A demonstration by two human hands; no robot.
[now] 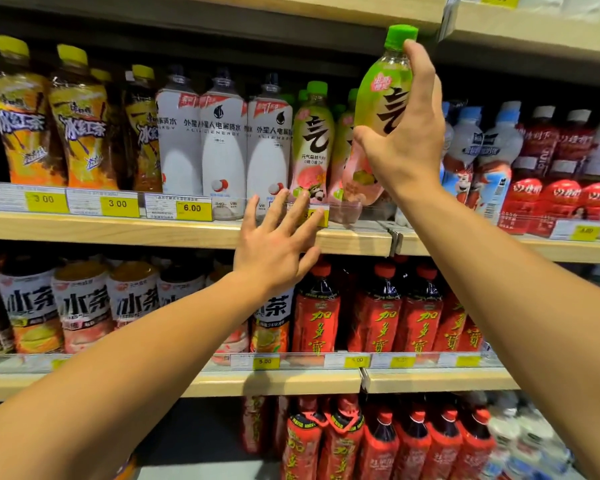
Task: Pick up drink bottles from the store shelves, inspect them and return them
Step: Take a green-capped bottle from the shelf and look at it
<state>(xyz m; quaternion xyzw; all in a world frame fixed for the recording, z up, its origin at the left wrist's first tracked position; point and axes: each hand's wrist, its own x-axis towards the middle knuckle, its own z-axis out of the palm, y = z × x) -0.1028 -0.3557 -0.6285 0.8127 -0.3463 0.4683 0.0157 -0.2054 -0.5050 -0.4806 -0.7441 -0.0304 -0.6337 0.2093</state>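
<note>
Above the front edge of the middle shelf (174,230), your right hand (404,140) makes the grip: fingers wrapped round the neck and shoulder of the green-capped bottle (378,109), thumb across its label, so it tilts clear of the row for a look. Its base hangs just over the clear front rail, by the matching bottles (312,143). Your left hand (274,244) is spread open and empty at the price tags (193,207), likely ready to steady or take it.

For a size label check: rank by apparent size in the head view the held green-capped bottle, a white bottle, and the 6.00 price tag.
1. Green-capped bottle, though being nearer the camera enlarges it.
2. White bottle.
3. 6.00 price tag, clearly smallest.
</note>
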